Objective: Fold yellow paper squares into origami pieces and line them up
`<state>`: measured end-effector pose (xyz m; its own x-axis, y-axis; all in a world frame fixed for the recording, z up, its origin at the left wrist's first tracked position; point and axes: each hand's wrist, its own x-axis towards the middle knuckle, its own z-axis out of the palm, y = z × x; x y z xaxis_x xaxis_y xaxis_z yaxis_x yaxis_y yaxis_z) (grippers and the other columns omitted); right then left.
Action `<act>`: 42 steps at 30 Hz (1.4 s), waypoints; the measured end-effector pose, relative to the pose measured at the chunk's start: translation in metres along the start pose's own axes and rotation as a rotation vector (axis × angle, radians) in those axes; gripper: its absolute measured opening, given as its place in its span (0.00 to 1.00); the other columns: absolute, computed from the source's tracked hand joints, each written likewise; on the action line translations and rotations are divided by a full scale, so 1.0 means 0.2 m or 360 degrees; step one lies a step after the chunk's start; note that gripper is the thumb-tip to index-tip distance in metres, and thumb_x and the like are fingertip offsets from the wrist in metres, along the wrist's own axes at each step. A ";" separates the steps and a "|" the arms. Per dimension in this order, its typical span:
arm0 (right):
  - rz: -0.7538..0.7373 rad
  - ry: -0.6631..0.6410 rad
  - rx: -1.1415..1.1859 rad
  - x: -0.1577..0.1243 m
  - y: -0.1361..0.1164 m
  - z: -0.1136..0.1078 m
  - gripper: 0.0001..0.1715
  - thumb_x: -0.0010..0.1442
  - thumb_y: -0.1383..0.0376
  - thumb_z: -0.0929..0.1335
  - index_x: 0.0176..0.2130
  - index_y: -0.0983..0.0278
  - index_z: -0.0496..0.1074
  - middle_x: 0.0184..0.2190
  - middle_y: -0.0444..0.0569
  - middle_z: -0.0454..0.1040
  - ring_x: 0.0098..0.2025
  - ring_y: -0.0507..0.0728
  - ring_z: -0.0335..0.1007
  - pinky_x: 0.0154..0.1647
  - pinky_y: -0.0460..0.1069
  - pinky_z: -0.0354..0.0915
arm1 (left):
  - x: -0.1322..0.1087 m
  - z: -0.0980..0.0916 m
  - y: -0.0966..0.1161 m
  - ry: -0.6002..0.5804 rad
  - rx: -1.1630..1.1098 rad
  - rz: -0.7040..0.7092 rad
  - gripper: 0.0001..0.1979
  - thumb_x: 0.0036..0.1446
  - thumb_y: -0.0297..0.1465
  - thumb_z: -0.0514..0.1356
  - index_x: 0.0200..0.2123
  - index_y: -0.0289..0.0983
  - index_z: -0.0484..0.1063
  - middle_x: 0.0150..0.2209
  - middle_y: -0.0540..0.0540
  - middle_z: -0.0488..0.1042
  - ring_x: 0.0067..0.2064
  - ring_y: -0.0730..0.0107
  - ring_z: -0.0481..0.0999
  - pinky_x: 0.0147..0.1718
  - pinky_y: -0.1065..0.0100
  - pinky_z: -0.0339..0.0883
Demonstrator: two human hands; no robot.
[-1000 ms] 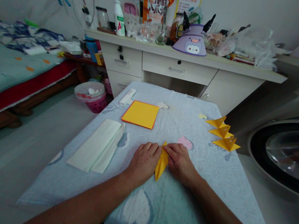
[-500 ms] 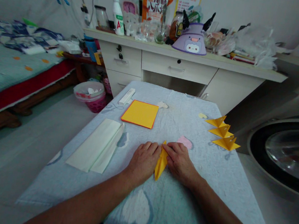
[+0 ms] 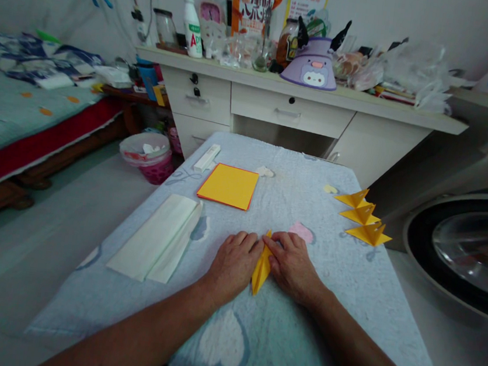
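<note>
A narrow, diamond-shaped piece of folded yellow origami paper (image 3: 262, 270) lies on the cloth-covered table between my hands. My left hand (image 3: 237, 260) presses its left edge, fingers closed together and partly hiding it. On the upper right part, my right hand (image 3: 294, 265) pinches the paper with thumb and forefinger, its other fingers curled. A stack of square yellow paper (image 3: 228, 186), with red showing at its edges, lies farther back to the left. Over at the right side of the table stand three folded yellow paper cranes (image 3: 369, 234) in a row.
A pale folded cloth or paper (image 3: 156, 237) lies left of my hands, and a small white box (image 3: 207, 157) behind it. Beyond the table (image 3: 305, 190) stands a white cabinet (image 3: 290, 107) with cluttered top. A washing machine (image 3: 467, 191) is at right, a pink bin (image 3: 152, 161) at left.
My right thumb and forefinger have shifted slightly to the left over the top of the folded paper. My left hand stays nearly in place.
</note>
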<state>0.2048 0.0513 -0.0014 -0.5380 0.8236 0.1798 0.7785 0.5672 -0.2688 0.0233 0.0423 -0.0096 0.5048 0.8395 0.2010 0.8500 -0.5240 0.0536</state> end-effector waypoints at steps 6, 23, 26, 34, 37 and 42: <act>0.0020 -0.0012 -0.0040 0.01 -0.01 -0.01 0.25 0.63 0.66 0.64 0.59 0.63 0.67 0.51 0.56 0.68 0.51 0.64 0.58 0.54 0.60 0.57 | 0.00 -0.01 0.00 -0.0001 -0.0005 0.0009 0.14 0.63 0.28 0.55 0.53 0.38 0.66 0.44 0.46 0.70 0.46 0.60 0.67 0.43 0.59 0.66; 0.0137 0.0011 -0.0220 0.02 0.00 -0.01 0.28 0.65 0.54 0.63 0.60 0.64 0.66 0.50 0.58 0.69 0.50 0.66 0.59 0.54 0.61 0.56 | 0.00 -0.01 0.00 -0.0044 -0.0011 -0.0004 0.13 0.63 0.29 0.55 0.51 0.39 0.68 0.46 0.45 0.71 0.46 0.60 0.68 0.43 0.59 0.65; 0.0163 0.0025 -0.0244 0.03 0.02 -0.01 0.27 0.66 0.54 0.62 0.60 0.63 0.66 0.49 0.57 0.68 0.50 0.66 0.59 0.54 0.62 0.56 | 0.00 -0.01 0.00 -0.0038 -0.0024 0.0003 0.12 0.64 0.28 0.55 0.51 0.39 0.68 0.45 0.45 0.71 0.47 0.59 0.68 0.43 0.59 0.66; 0.0187 0.0012 -0.0241 0.02 0.03 0.00 0.29 0.66 0.52 0.60 0.60 0.62 0.65 0.49 0.58 0.67 0.49 0.66 0.59 0.54 0.62 0.55 | 0.00 -0.03 0.00 0.0072 -0.0200 0.0113 0.11 0.65 0.30 0.54 0.51 0.41 0.67 0.49 0.47 0.71 0.49 0.62 0.67 0.47 0.60 0.65; 0.0184 0.0007 -0.0231 0.02 0.04 -0.01 0.29 0.66 0.52 0.60 0.61 0.62 0.64 0.49 0.57 0.67 0.50 0.66 0.58 0.54 0.61 0.55 | 0.00 -0.01 0.00 0.0071 -0.0281 0.0165 0.13 0.64 0.29 0.55 0.52 0.40 0.66 0.46 0.47 0.72 0.47 0.63 0.68 0.46 0.61 0.66; 0.0165 -0.0018 -0.0200 0.02 0.04 -0.02 0.31 0.64 0.52 0.62 0.62 0.62 0.63 0.50 0.57 0.66 0.50 0.66 0.58 0.55 0.61 0.54 | 0.00 0.02 -0.01 0.0048 -0.0313 0.0179 0.06 0.63 0.29 0.57 0.43 0.38 0.71 0.41 0.47 0.73 0.44 0.62 0.69 0.43 0.61 0.67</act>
<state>0.2103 0.0590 0.0003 -0.4558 0.8780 0.1464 0.8639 0.4760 -0.1648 0.0223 0.0445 -0.0126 0.5877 0.7709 0.2456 0.7413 -0.6347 0.2181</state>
